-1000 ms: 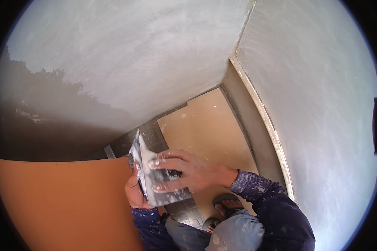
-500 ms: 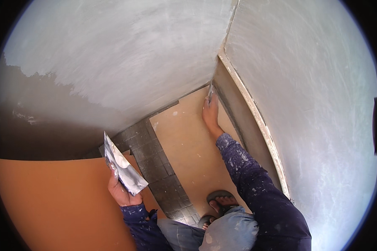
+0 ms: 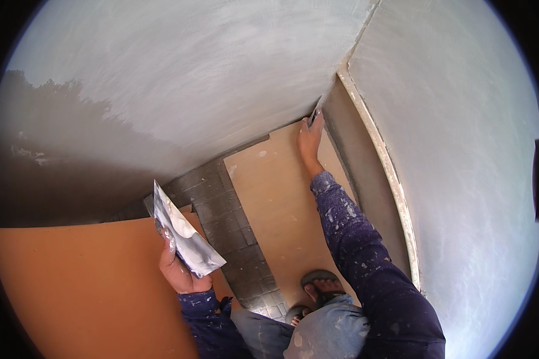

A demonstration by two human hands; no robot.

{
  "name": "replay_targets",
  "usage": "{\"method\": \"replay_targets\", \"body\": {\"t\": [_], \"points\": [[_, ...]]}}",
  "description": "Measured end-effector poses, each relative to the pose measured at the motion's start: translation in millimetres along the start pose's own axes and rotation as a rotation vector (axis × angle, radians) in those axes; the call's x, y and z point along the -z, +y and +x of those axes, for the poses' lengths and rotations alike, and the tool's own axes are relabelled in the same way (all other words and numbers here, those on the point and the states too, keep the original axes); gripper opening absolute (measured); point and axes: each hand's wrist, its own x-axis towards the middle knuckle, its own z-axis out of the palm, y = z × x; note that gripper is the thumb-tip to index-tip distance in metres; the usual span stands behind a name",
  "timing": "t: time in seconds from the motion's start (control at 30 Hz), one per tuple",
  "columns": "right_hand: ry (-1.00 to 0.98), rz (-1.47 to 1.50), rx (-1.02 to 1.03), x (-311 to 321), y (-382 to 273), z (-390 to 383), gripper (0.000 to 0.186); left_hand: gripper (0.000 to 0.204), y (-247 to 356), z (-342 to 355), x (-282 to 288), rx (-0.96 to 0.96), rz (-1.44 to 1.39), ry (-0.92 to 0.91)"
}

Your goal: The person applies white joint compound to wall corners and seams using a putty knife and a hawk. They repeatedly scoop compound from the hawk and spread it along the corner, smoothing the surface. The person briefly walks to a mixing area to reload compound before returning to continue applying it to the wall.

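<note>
My left hand (image 3: 184, 272) grips a flat metal plasterer's blade (image 3: 200, 257) from below, thumb along its edge. A lump of white putty (image 3: 178, 220) lies on the blade's face. Stretched far forward, my right hand (image 3: 309, 143) is closed round a putty knife (image 3: 317, 110), its thin blade at the foot of the left wall (image 3: 221, 78), close to the corner. Fresh grey-white coating covers most of that wall, while a dark bare patch (image 3: 60, 173) shows low on its left. The knife's handle is mostly hidden in my fingers.
A coated wall (image 3: 461, 149) stands on the right, with a pale ledge strip (image 3: 382, 155) and a dark recess (image 3: 356, 140) below. Tan board (image 3: 275, 197) and orange board (image 3: 90, 281) lie over dark paving (image 3: 215, 209). My sandalled feet (image 3: 320, 284) are on the tan board's near end.
My right hand has moved slightly up and right with the putty knife, which now tilts right along the wall's foot. The view has shifted a little; the left hand still holds the blade.
</note>
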Motion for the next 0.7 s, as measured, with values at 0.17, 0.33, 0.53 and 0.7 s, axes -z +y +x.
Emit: {"method": "replay_targets", "body": {"t": [0.17,0.33,0.53,0.7], "points": [[-0.064,0.076,0.051,-31.4,-19.9,-46.7,0.051,0.031,-1.5,0.2,2.2,0.003,-0.028,-0.066],[-0.155,0.154,-0.022,-77.3,-54.6,-113.4,0.053,0.036,1.4,3.4,12.7,0.024,-0.096,-0.125],[-0.252,0.233,-0.108,-133.9,-109.8,-190.4,0.053,0.036,3.3,6.4,22.0,0.039,-0.079,-0.132],[-0.256,0.347,-0.139,-164.3,-149.6,-232.0,0.056,0.029,-2.1,7.1,15.4,-0.035,0.045,0.087]]}}
